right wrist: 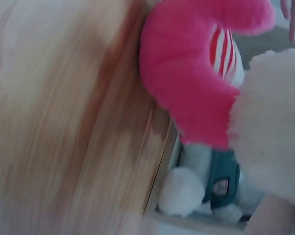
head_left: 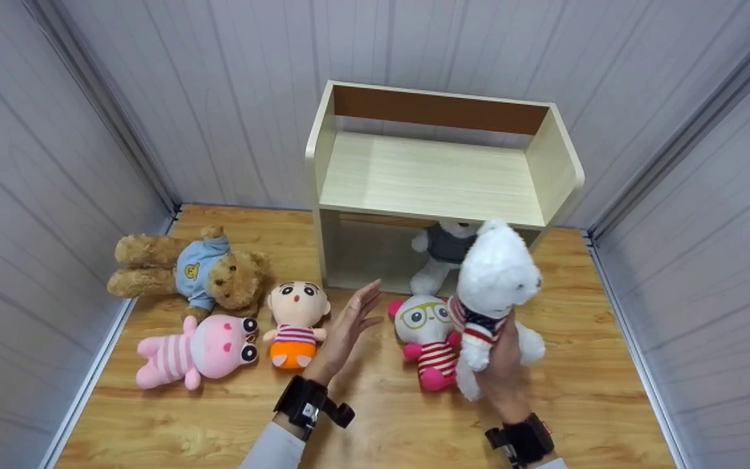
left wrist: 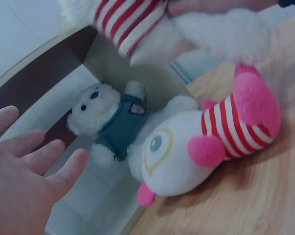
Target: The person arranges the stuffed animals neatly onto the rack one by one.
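My right hand [head_left: 504,371] grips a white plush bear [head_left: 497,273] in a striped sweater by its body, holding it up off the floor. Its furry leg fills the right side of the right wrist view. Just left of it, a plush panda [head_left: 437,339] with yellow glasses and a red-striped body lies on the floor. My left hand [head_left: 347,326] hovers with straight, spread fingers and holds nothing, between the panda and a boy doll [head_left: 295,326] in orange shorts. Behind the held bear, another white bear [left wrist: 110,117] in a dark green shirt sits in the shelf's lower compartment.
A pale wooden two-level shelf [head_left: 427,176] stands against the back wall. On the left of the wooden floor [head_left: 375,423] lie a brown teddy bear [head_left: 199,270] in a blue shirt and a pink striped plush [head_left: 199,352]. Grey panel walls [head_left: 36,195] enclose the sides.
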Available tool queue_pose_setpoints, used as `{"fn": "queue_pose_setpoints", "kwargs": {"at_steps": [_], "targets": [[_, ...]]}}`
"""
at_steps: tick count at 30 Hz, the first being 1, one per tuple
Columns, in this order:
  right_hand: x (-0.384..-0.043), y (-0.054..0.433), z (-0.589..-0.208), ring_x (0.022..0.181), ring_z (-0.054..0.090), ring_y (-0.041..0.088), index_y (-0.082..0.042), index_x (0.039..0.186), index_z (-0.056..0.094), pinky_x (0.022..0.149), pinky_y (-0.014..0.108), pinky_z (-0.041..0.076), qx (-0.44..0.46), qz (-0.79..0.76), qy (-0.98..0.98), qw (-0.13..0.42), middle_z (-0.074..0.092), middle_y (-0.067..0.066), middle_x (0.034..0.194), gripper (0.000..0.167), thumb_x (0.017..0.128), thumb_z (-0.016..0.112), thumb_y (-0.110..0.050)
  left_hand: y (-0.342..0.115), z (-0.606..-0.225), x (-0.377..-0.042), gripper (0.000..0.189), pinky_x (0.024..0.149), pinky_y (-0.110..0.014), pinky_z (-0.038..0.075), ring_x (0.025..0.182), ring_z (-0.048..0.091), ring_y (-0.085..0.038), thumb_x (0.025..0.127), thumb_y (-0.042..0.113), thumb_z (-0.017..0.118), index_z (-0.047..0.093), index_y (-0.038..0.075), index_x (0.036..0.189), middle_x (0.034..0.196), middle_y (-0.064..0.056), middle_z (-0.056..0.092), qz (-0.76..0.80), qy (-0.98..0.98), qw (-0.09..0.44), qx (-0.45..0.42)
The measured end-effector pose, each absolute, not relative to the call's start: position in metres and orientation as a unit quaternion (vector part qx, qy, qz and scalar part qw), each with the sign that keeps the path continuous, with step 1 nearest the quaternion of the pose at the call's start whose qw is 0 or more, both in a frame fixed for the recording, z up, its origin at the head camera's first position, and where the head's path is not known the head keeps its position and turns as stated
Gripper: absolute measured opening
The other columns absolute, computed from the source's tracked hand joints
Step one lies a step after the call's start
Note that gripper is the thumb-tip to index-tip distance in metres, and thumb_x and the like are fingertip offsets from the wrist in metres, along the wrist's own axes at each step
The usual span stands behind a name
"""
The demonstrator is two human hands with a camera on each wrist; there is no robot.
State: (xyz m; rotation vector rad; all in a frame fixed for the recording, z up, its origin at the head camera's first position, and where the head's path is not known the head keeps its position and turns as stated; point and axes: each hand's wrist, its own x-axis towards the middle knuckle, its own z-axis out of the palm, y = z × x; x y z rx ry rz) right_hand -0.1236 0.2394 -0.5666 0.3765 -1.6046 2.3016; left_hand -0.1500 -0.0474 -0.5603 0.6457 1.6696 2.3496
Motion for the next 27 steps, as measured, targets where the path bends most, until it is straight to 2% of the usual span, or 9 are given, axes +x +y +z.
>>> {"fn": "queue_pose_setpoints", "kwargs": {"at_steps": [2,4,6,8,11,15,22,27], "targets": [[-0.124,0.232,-0.570,0.111,0.062,0.026,-0.006,0.152,0.044,0.099,0.033,0.051,0.122,0.764,-0.612,0.161,0.064,0.016,0.125,0.047,0.115,0.030,-0.031,-0.044,-0.559,-0.148,0.078,0.117,-0.065,0.029,0.153,0.025,-0.041,0.111,0.054,0.029,0.023,-0.006,0.160,0.167,-0.025,0.023,0.790,0.563,0.094,0.223],[-0.123,0.227,-0.575,0.118,0.062,0.025,-0.009,0.154,0.043,0.105,0.029,0.048,0.119,0.689,-0.688,0.196,0.064,0.015,0.130,0.043,0.115,0.030,-0.021,-0.041,-0.557,-0.147,0.079,0.117,-0.068,0.027,0.153,0.024,-0.044,0.110,0.054,0.030,0.022,-0.007,0.160,0.167,-0.026,0.021,0.790,0.560,0.095,0.230],[-0.126,0.222,-0.580,0.119,0.062,0.027,-0.011,0.152,0.047,0.106,0.030,0.046,0.132,0.661,-0.710,0.206,0.065,0.015,0.130,0.042,0.114,0.030,-0.018,-0.037,-0.555,-0.147,0.082,0.117,-0.068,0.027,0.152,0.022,-0.047,0.109,0.056,0.033,0.020,-0.007,0.160,0.167,-0.028,0.020,0.790,0.557,0.098,0.238],[-0.128,0.219,-0.586,0.117,0.063,0.026,-0.010,0.149,0.050,0.107,0.028,0.046,0.150,0.590,-0.754,0.248,0.066,0.012,0.127,0.040,0.113,0.032,-0.016,-0.033,-0.553,-0.148,0.087,0.118,-0.066,0.028,0.151,0.021,-0.050,0.107,0.060,0.036,0.019,-0.007,0.160,0.167,-0.029,0.019,0.787,0.555,0.103,0.247],[-0.129,0.214,-0.595,0.116,0.063,0.034,0.003,0.147,0.048,0.110,0.029,0.042,0.186,0.462,-0.799,0.337,0.064,0.021,0.129,0.043,0.112,0.041,-0.021,-0.029,-0.549,-0.150,0.092,0.120,-0.064,0.026,0.152,0.018,-0.051,0.105,0.064,0.038,0.016,-0.006,0.161,0.167,-0.029,0.017,0.783,0.552,0.116,0.261],[-0.129,0.209,-0.604,0.119,0.057,0.046,0.018,0.146,0.038,0.117,0.032,0.035,0.206,0.324,-0.817,0.431,0.056,0.034,0.133,0.060,0.108,0.050,-0.028,-0.023,-0.544,-0.152,0.094,0.122,-0.062,0.020,0.154,0.018,-0.044,0.104,0.065,0.041,0.013,-0.002,0.163,0.169,-0.025,0.014,0.781,0.545,0.130,0.277],[-0.131,0.198,-0.609,0.124,0.054,0.050,0.019,0.145,0.037,0.121,0.038,0.031,0.237,0.305,-0.814,0.433,0.052,0.036,0.140,0.058,0.108,0.050,-0.024,-0.015,-0.539,-0.150,0.102,0.125,-0.056,0.018,0.156,0.016,-0.036,0.098,0.074,0.044,0.006,0.009,0.167,0.172,-0.017,0.007,0.785,0.543,0.124,0.271],[-0.130,0.190,-0.613,0.128,0.053,0.049,0.020,0.146,0.036,0.117,0.047,0.038,0.244,0.295,-0.816,0.434,0.048,0.036,0.146,0.061,0.108,0.051,-0.026,-0.007,-0.540,-0.149,0.102,0.125,-0.056,0.012,0.158,0.010,-0.029,0.096,0.073,0.051,0.004,0.018,0.168,0.174,-0.009,0.003,0.775,0.570,0.110,0.249]]}}
